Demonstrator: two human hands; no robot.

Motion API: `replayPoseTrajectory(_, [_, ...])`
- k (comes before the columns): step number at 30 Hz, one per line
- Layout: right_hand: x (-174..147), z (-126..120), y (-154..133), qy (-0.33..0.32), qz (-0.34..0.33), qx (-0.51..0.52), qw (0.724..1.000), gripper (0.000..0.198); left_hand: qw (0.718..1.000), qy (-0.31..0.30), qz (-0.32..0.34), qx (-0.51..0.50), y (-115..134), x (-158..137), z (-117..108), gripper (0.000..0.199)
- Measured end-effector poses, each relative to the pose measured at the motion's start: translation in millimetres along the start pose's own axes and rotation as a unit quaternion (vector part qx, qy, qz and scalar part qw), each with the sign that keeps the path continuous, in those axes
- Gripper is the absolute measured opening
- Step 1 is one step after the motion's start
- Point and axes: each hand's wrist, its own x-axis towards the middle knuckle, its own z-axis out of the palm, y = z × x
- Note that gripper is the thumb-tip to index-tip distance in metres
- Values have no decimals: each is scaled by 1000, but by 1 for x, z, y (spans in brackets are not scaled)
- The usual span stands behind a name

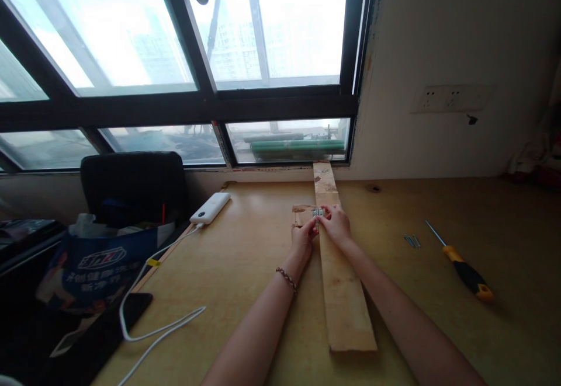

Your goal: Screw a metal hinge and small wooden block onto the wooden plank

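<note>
A long wooden plank (pixel 346 310) lies lengthwise on the table, its far end reaching the window sill. Against its left side sits a short wooden board (pixel 302 214). A small silvery metal hinge (pixel 317 212) spans the seam between the two pieces. My left hand (pixel 303 239) is closed, fingertips pinching the hinge's near edge beside the short board. From the right, my right hand (pixel 336 225) rests over the plank with thumb and fingers closed on the hinge's right leaf. The fingertips partly cover the hinge.
To the right lie several screws (pixel 412 240) and a screwdriver (pixel 460 263) with a yellow and black handle. A white power bank (pixel 210 208) with a white cable (pixel 166 330) is at the left table edge. Beyond that edge stand a black chair (pixel 134 184) and a blue bag (pixel 100 269).
</note>
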Motion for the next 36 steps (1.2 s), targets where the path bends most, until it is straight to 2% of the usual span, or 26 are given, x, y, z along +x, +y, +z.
replayPoseTrajectory(13, [-1, -1, -1, -7, -18, -50, 999, 20, 1000, -10, 6, 10, 0, 0, -1, 29])
replayPoseTrajectory(17, [-1, -1, -3, 0, -13, -21, 1000, 24, 1000, -16, 10, 15, -1, 0, -1, 29])
replayPoseTrajectory(20, [-2, -9, -3, 40, -14, 42, 998, 29, 1000, -13, 7, 14, -1, 1, -2, 29])
replayPoseTrajectory(24, [-13, -40, 16, 111, -49, 51, 991, 24, 1000, -12, 10, 10, -3, 4, -4, 27])
replayPoseTrajectory(28, [-33, -81, 65, 123, -74, -72, 987, 22, 1000, -5, 4, 12, -5, 7, -6, 27])
replayPoseTrajectory(32, [-40, -120, 115, 141, 6, -206, 968, 23, 1000, -10, 9, 13, -4, 7, -5, 27])
replayPoseTrajectory(36, [-32, -151, 143, 121, 111, -301, 939, 22, 1000, -8, 9, 19, -4, 8, -5, 26])
